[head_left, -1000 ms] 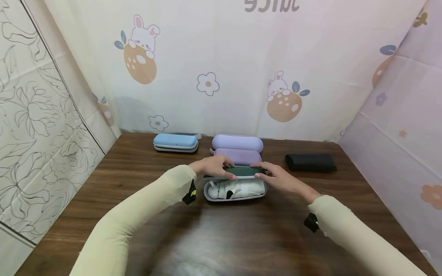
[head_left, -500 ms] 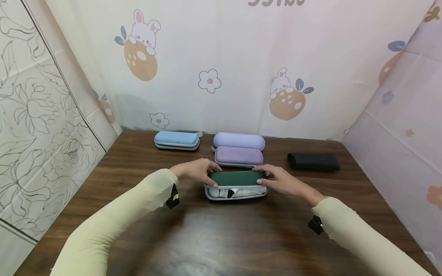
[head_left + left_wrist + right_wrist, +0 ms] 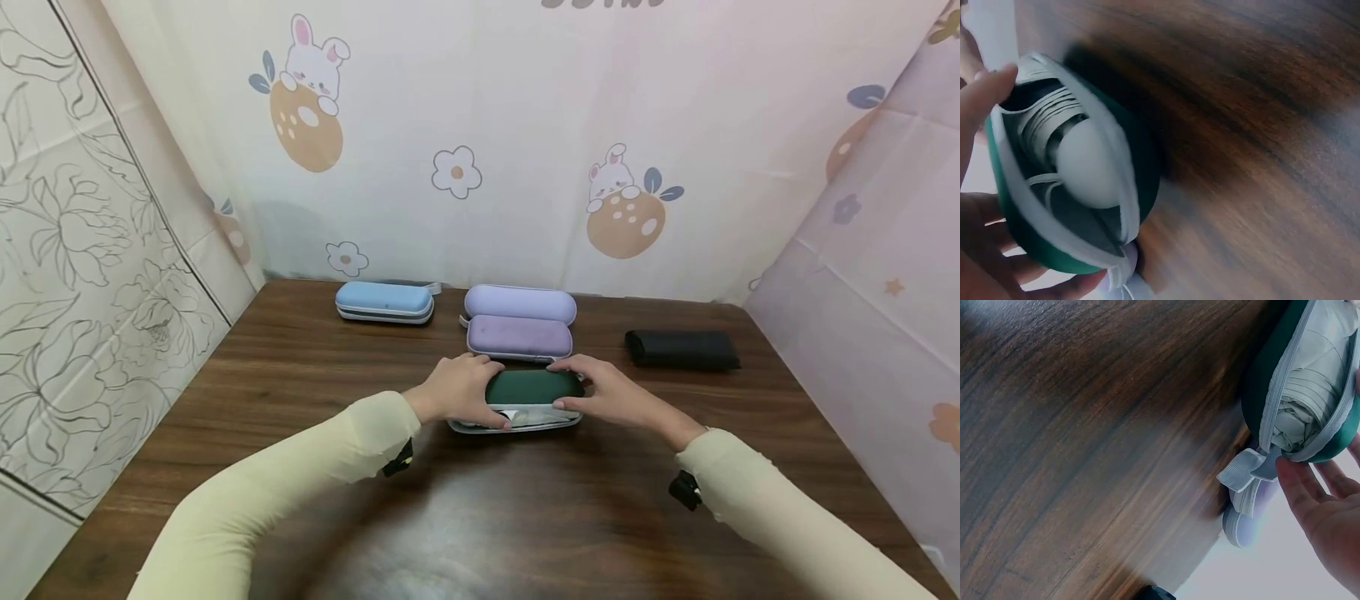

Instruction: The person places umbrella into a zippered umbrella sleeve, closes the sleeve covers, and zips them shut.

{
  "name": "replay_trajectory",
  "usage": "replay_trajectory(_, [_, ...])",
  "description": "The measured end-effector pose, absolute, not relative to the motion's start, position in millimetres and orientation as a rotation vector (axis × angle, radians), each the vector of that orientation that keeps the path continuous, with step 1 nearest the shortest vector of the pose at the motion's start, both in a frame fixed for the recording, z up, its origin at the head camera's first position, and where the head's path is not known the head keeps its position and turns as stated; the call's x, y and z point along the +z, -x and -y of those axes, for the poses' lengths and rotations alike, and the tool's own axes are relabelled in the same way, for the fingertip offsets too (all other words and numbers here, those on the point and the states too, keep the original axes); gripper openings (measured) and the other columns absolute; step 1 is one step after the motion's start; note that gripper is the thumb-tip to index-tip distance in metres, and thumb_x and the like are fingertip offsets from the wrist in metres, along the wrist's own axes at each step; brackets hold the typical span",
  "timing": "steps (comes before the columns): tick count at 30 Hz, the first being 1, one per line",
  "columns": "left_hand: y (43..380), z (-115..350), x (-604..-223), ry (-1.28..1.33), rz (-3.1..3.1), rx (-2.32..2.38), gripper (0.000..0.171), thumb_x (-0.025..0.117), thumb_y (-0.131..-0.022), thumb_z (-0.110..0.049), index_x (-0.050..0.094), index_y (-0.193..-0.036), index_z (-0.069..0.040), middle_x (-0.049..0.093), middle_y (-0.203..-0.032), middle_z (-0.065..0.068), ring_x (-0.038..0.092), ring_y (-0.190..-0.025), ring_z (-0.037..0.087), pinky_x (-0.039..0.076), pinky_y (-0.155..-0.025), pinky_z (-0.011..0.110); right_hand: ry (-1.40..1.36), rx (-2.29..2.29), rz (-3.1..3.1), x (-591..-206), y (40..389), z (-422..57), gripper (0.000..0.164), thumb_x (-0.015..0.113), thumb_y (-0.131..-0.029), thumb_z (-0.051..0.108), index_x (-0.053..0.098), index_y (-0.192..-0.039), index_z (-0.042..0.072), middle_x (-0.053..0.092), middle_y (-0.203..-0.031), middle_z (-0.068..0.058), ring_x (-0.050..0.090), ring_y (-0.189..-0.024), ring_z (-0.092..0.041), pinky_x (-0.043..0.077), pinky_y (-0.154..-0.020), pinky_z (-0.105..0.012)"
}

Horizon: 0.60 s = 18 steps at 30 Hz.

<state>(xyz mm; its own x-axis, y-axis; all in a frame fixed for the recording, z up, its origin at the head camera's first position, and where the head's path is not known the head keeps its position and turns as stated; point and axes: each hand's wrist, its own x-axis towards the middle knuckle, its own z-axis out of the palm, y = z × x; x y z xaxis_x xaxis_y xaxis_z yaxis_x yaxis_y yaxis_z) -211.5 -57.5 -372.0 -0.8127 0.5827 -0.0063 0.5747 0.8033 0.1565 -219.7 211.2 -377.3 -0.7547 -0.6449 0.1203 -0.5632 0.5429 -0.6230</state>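
A dark green zip case [image 3: 534, 387] with a pale zip edge lies at the table's middle, its lid partly lowered. Inside is a pale, compact folded umbrella [image 3: 1088, 162], its round white end showing in the left wrist view. My left hand [image 3: 457, 392] holds the lid's left part, thumb at the front edge and fingers behind. At the other end my right hand [image 3: 603, 396] grips the lid between thumb and fingers. Folded pale cloth of the umbrella [image 3: 1310, 394] shows through the gap in the right wrist view, beside a grey fabric tab [image 3: 1244, 469].
Just behind stands a purple case with its lilac lid [image 3: 520, 306] up. A blue case [image 3: 385, 300] sits at the back left, a black folded pouch [image 3: 681, 349] at the right. Printed curtains rise behind the brown wooden table [image 3: 465, 525].
The green lid has come down over the umbrella. My left hand slid left along it, then back right, its thumb now lower at the front. The right hand stays at the right end.
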Motion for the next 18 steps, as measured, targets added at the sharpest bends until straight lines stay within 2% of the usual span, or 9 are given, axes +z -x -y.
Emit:
replay_trajectory(5, [213.1,54.5,-376.8,-0.964,-2.991,0.172,0.072,0.07,-0.074,-0.056,0.058,-0.13,-0.013,0.063,-0.115,0.001,0.059,-0.099,0.019,0.05,-0.073,0.042,1.032,-1.012,-2.658,-376.5,219.1,-209.6,0.047,0.074,-0.085,0.023,0.058,-0.126,0.005,0.058,-0.118,-0.008,0.053,-0.095,-0.02,0.047,-0.08,-0.041])
replay_trajectory(11, [212.2,54.9,-383.7,-1.099,-3.032,0.108,0.064,0.063,-0.081,-0.049,0.055,-0.133,-0.013,0.064,-0.114,0.004,0.06,-0.094,0.022,0.051,-0.068,0.04,1.016,-1.028,-2.656,-376.0,219.5,-209.4,0.044,0.071,-0.087,0.022,0.059,-0.125,0.003,0.06,-0.116,-0.008,0.053,-0.094,-0.021,0.048,-0.079,-0.043])
replay_trajectory(18, [207.9,52.4,-392.8,-1.282,-3.141,-0.121,0.052,0.062,-0.086,-0.043,0.056,-0.125,-0.009,0.063,-0.099,0.005,0.06,-0.08,0.022,0.05,-0.055,0.035,0.977,-1.02,-2.662,-379.5,218.6,-208.3,0.046,0.072,-0.087,0.024,0.058,-0.125,0.002,0.06,-0.116,-0.008,0.054,-0.097,-0.021,0.048,-0.079,-0.04])
